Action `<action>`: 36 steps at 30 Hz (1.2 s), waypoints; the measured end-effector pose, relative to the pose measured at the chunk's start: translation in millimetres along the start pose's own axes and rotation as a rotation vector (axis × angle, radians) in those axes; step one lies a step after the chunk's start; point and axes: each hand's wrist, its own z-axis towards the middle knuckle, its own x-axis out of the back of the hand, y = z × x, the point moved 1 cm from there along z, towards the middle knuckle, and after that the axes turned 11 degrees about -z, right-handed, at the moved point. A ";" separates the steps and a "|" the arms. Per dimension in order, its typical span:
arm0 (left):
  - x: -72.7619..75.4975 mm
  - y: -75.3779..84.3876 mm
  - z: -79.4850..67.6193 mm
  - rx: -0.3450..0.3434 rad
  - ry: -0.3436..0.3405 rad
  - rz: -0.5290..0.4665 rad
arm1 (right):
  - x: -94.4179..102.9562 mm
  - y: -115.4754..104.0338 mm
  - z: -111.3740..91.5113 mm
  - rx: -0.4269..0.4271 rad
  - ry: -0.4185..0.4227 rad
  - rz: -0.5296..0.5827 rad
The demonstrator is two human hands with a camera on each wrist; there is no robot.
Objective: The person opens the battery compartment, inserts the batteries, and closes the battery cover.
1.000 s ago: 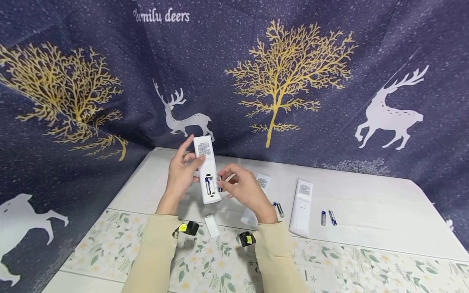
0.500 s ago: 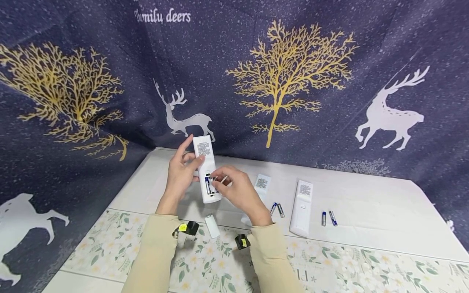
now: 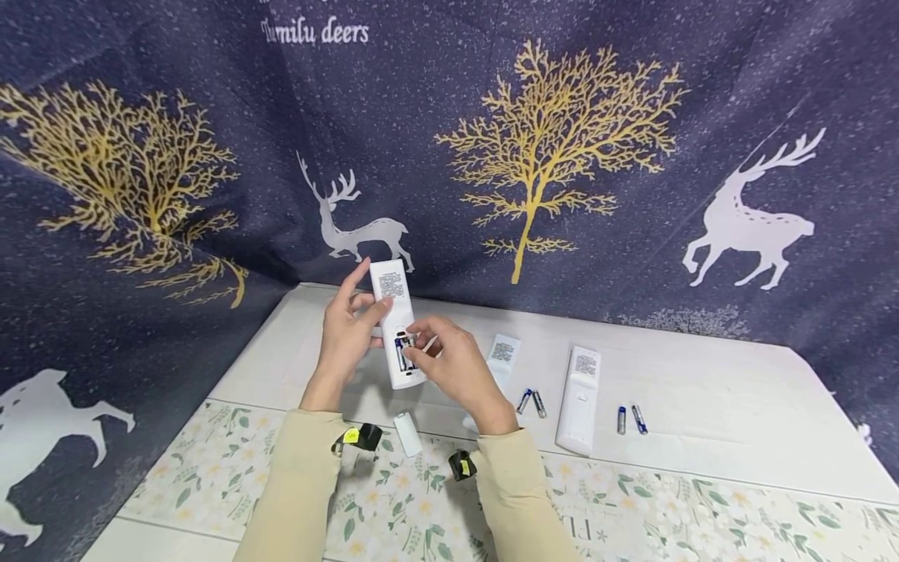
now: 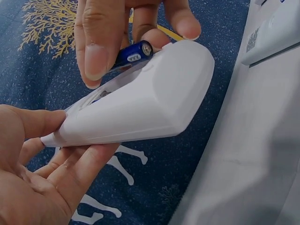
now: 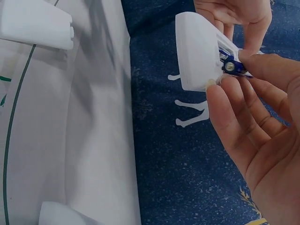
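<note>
Head view's got a white desk (image 3: 702,406), flowery strip (image 3: 421,507) along the near side, navy deer-print backdrop (image 3: 421,94) on the far side. The left hand's (image 3: 342,334) fingers are gripping a white remote (image 3: 401,316) above the desk's left half, and the right hand's (image 3: 463,363) are pinching a blue battery (image 4: 133,55) at its uncovered bay (image 4: 117,82). Loose cover (image 3: 407,435) lies nearer, two more remotes (image 3: 578,400) and four batteries (image 3: 621,420) to the right.

Your left arm (image 3: 298,484) and right arm (image 3: 525,492) reached forward, slanting inward. Your left grip (image 3: 344,332) was raised, forefinger (image 3: 353,281) stretched upward, thumb (image 3: 376,313) crossing rightward to hold against the fingers beneath. Your right grip (image 3: 451,361) angled leftward near the left one, pinching between thumb and fingers, its lower fingers (image 5: 229,117) extended.
</note>
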 end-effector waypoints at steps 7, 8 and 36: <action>0.7 -1.1 0.9 0.009 0.003 0.003 | -1.5 -2.7 0.1 -0.027 -0.014 -0.002; 0.9 -1.3 1.2 0.009 0.004 0.004 | -1.6 -3.0 0.2 -0.026 -0.015 -0.004; 1.5 -0.9 1.0 0.001 0.024 -0.012 | -4.8 -0.5 -0.9 -0.021 -0.057 -0.036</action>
